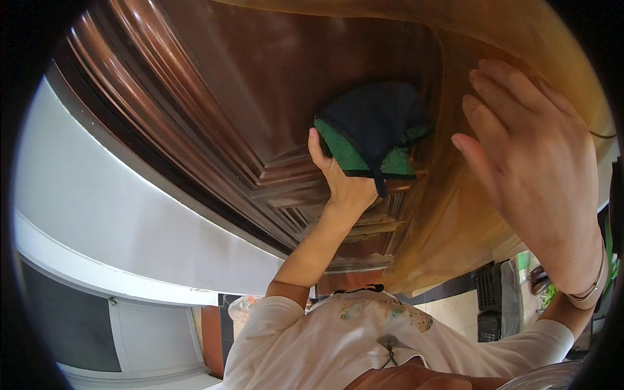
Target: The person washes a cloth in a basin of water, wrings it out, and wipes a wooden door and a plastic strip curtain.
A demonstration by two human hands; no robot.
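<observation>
My left hand [352,181] holds a dark navy and green cloth [370,126] at a glossy dark brown panelled door [273,73]. The cloth hides most of its fingers; the thumb shows at the left edge. A small hanging loop dangles from the cloth over the wrist side. To the right, my right hand [529,131] is raised with its back towards me, fingers spread a little and holding nothing. It is at a yellowish translucent plastic film [419,243] along the door's right side; whether the palm presses on it cannot be told.
Raised mouldings [195,97] frame the door panel on the left. Beyond them runs a white wall [146,204]. Below are a grey and white cabinet-like surface [151,336], a clear plastic bag [241,308], and black plastic crates [489,297] at the lower right.
</observation>
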